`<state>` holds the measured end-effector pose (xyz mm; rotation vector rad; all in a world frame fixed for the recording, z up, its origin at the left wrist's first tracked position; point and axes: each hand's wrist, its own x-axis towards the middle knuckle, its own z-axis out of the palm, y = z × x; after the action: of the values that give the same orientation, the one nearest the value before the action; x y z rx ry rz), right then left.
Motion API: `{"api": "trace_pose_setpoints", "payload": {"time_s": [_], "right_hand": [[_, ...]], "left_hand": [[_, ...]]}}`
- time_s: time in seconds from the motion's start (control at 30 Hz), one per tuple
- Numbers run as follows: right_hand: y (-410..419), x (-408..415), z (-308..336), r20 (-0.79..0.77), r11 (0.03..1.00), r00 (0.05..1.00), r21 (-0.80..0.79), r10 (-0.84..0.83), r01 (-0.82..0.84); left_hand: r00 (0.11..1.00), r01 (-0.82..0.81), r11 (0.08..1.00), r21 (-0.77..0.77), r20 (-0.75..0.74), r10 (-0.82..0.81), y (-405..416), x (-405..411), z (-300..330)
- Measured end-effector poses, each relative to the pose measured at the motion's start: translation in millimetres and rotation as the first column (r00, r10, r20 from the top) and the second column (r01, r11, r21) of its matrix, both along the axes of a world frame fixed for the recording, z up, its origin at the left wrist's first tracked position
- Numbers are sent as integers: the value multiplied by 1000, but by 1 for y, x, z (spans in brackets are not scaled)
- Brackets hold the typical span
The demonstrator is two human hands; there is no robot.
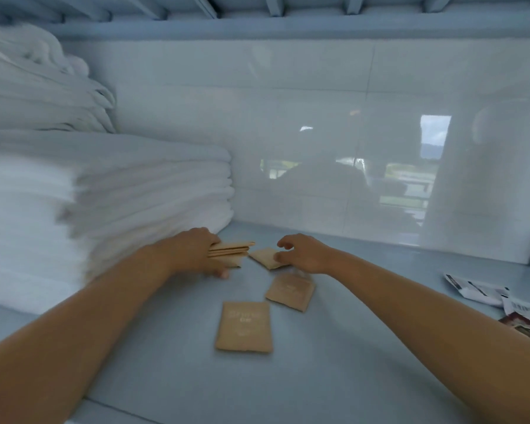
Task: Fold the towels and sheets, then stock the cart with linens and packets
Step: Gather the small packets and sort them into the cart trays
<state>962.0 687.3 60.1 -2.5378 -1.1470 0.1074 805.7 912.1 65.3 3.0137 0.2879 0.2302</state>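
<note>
**Packets being gathered on the linen shelf**

Packets are what we are working on now, so we are judging the folding to be behind us and the stocking step to be in hand. We are holding a small stack of tan packets (230, 250) in our left hand (203, 250), fingers curled round it, thumb side low against the pale blue shelf (364, 347). Our right hand (303, 254) is reaching in from the other side, fingers bent and closing on a single tan packet (265, 258) lying between the two hands; we are taking it as a pinch, though motion blur is hiding the exact contact. The hands are sitting close together but not touching.

Two more tan packets are lying loose nearer to us than the hands: one (290, 291) just below the right wrist, tilted, and a larger-looking one (244, 326) flat and closer still. Folded white towels (104, 191) are rising in a stack just beside the left forearm. Far out past the right arm, white and dark-printed sachets (484, 291) are lying at the shelf edge.

Next, we are expecting to need that single packet slid onto the held stack, edges squared, then the two loose ones collected.
</note>
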Motion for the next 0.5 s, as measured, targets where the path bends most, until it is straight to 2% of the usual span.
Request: {"api": "trace_pose_setpoints", "payload": {"time_s": [0.1, 0.23, 0.33, 0.5], "right_hand": [[16, 7, -2, -15, 999, 1000, -33, -12, 12], [28, 14, -11, 59, 995, 998, -101, 3, 3], [28, 15, -14, 97, 996, 995, -89, 9, -1], [10, 7, -7, 74, 997, 997, -79, 2, 4]], "left_hand": [[1000, 11, 1000, -23, 4, -11, 2, 6, -7], [1000, -1, 1000, -28, -28, 0, 11, 11, -20], [999, -14, 1000, -27, -34, 13, 14, 15, -21], [998, -21, 999, 29, -60, 23, 8, 18, -21]]}}
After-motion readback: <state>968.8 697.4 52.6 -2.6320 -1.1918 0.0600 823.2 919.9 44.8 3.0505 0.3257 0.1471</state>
